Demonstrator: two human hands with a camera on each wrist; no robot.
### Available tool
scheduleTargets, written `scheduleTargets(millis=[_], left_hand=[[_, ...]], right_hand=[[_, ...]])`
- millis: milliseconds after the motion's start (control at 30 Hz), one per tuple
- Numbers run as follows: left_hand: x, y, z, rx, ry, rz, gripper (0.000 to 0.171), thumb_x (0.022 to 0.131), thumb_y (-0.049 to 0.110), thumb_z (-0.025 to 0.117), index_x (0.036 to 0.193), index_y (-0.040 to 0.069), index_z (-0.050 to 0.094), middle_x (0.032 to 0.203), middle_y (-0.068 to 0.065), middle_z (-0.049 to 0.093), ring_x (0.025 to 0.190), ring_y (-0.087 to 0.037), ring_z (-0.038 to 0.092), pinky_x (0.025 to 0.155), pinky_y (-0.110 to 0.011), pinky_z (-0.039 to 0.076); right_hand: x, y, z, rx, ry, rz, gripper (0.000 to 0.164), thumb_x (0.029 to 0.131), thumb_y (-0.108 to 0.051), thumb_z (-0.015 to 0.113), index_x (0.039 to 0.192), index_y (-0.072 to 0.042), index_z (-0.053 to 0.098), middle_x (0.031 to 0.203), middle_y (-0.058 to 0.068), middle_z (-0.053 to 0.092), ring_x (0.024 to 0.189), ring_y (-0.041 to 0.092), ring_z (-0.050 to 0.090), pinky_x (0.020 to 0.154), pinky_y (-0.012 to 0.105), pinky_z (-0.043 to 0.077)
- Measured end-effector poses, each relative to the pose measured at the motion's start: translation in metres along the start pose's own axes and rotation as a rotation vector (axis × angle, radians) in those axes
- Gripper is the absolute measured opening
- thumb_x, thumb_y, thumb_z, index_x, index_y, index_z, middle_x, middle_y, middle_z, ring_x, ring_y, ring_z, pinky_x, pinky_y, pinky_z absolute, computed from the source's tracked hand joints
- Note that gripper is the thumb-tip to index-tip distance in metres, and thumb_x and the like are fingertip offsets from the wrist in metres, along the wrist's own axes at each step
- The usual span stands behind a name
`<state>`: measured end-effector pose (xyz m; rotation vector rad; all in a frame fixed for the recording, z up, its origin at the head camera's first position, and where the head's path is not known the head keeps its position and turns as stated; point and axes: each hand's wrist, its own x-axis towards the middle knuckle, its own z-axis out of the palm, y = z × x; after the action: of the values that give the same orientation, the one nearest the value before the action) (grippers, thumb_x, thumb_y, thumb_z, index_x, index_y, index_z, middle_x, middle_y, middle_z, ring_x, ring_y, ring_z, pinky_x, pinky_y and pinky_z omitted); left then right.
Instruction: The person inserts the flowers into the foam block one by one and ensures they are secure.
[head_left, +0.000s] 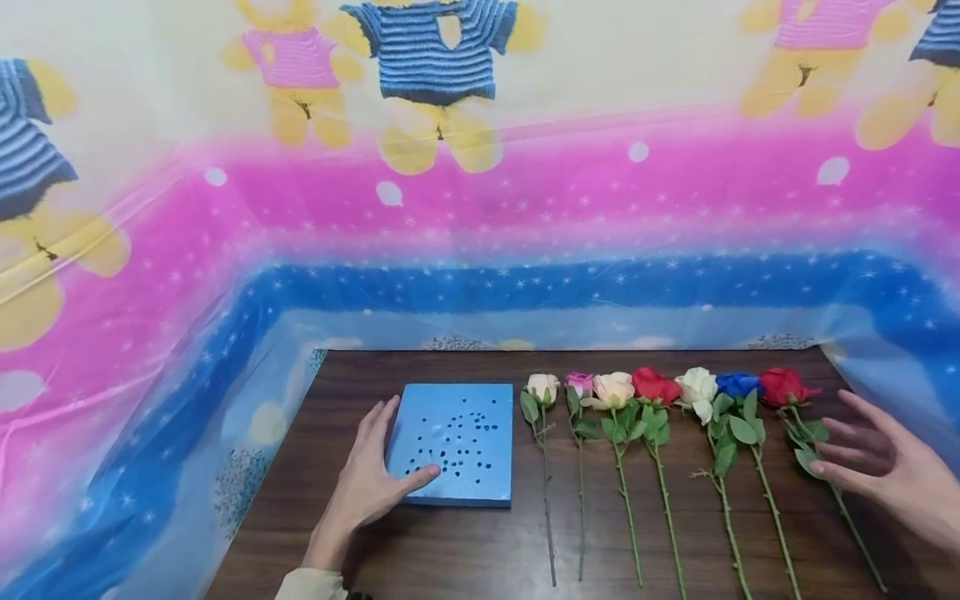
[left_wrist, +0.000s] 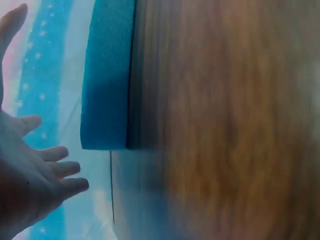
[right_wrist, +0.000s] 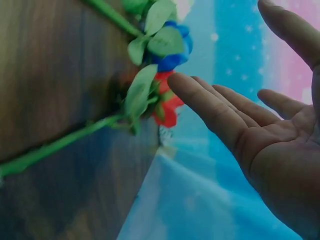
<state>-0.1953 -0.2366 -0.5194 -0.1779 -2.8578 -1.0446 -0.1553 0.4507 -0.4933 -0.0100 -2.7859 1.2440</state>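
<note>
A light blue foam block with many small dark holes in its top lies on the brown wooden table. My left hand is at its left side, fingers spread along the left edge and thumb over the front left corner. The left wrist view shows the spread fingers beside the block's side face. At the far right, my right hand hovers with straight, spread fingers beside a red rose. Its leaves are close to the fingertips in the right wrist view. Neither hand holds anything.
Left of that red rose lie a blue rose, a white rose, another red rose and several cream and pink ones, such as a cream rose. Their stems point toward me. A printed cloth hangs behind the table.
</note>
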Motion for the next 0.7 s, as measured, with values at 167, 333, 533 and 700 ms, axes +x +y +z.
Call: scheduleTargets(millis=[167,333,533,700], left_hand=[[0.003,-0.004,-0.003,0.092,-0.101,-0.061,0.133,0.085,0.08,0.081,0.182,0.029,0.006,0.186,-0.022,0.009,0.168,-0.053,0.016,0.115,-0.088,0.034],[0.006,-0.004,-0.002,0.128,-0.146,-0.09,0.134,0.085,0.083,0.078,0.182,0.023,0.008,0.185,-0.025,0.011,0.169,-0.053,0.01,0.118,-0.089,0.027],[0.007,0.0,-0.001,0.139,-0.187,-0.122,0.132,0.087,0.082,0.077,0.182,0.02,0.01,0.183,-0.03,0.009,0.167,-0.059,0.009,0.117,-0.092,0.024],[0.007,0.0,0.0,0.163,-0.225,-0.154,0.134,0.088,0.082,0.077,0.182,0.019,0.006,0.183,-0.033,0.0,0.165,-0.062,0.004,0.117,-0.093,0.02]], right_hand=[[-0.004,0.019,-0.002,0.019,-0.045,0.06,0.127,0.101,-0.025,0.087,0.177,-0.034,-0.015,0.155,0.057,0.036,0.095,-0.011,0.068,0.072,0.032,0.066],[-0.005,0.028,-0.005,0.026,-0.096,0.124,0.128,0.101,-0.03,0.087,0.179,-0.019,-0.014,0.158,0.057,0.034,0.116,0.05,0.075,0.077,0.044,0.069],[-0.007,0.031,-0.008,0.043,-0.142,0.175,0.126,0.099,-0.032,0.089,0.178,-0.002,-0.005,0.159,0.054,0.036,0.124,0.067,0.065,0.078,0.049,0.069],[-0.006,0.036,-0.007,0.024,-0.153,0.189,0.115,0.098,-0.029,0.09,0.175,0.007,0.012,0.154,0.051,0.047,0.112,0.05,0.077,0.075,0.044,0.069]])
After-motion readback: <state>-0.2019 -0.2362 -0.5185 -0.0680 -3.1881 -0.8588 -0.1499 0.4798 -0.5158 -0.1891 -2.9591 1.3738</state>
